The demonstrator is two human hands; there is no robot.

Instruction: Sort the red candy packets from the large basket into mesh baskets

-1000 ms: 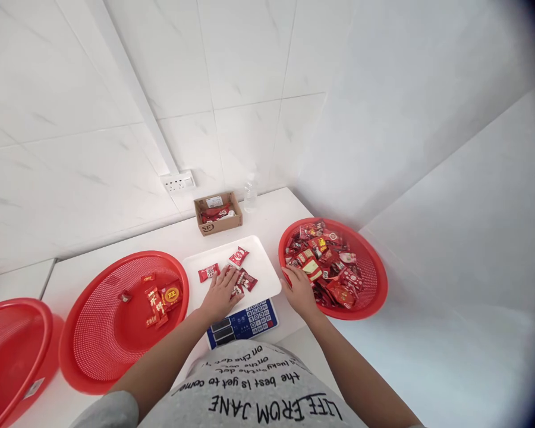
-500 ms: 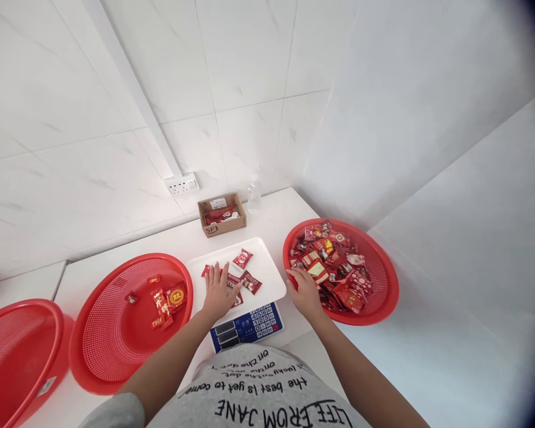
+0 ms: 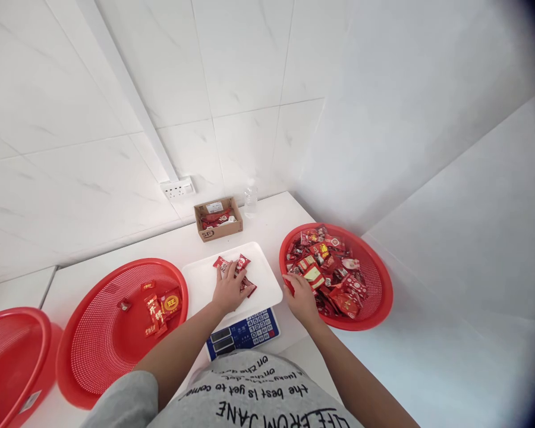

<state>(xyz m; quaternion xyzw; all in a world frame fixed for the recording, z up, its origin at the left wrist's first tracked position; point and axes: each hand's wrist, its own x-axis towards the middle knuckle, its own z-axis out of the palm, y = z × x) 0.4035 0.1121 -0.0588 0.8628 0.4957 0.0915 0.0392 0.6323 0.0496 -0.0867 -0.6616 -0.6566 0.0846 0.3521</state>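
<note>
My left hand (image 3: 228, 289) lies over several small red snack packets (image 3: 243, 261) on the white tray (image 3: 267, 288) of a scale. Its fingers are spread and slightly curved over the bunched packets, and the palm hides part of them. My right hand (image 3: 301, 299) grips the near left rim of a red plastic basket (image 3: 386, 297), closed around the edge. Inside that basket is a heap of mixed red packets (image 3: 345, 297). Below the tray shows the scale's blue keypad panel (image 3: 243, 333).
A red basket (image 3: 78, 368) with a few red and gold packets (image 3: 160, 309) stands on the left. Another red basket (image 3: 13, 368) is at the far left. A small cardboard box (image 3: 220, 229) of packets and a clear plastic bottle (image 3: 251, 199) stand near the wall.
My left hand has moved right over the tray, drawing the scattered packets into a tighter cluster. My right hand stays on the basket rim. The view has shifted slightly.
</note>
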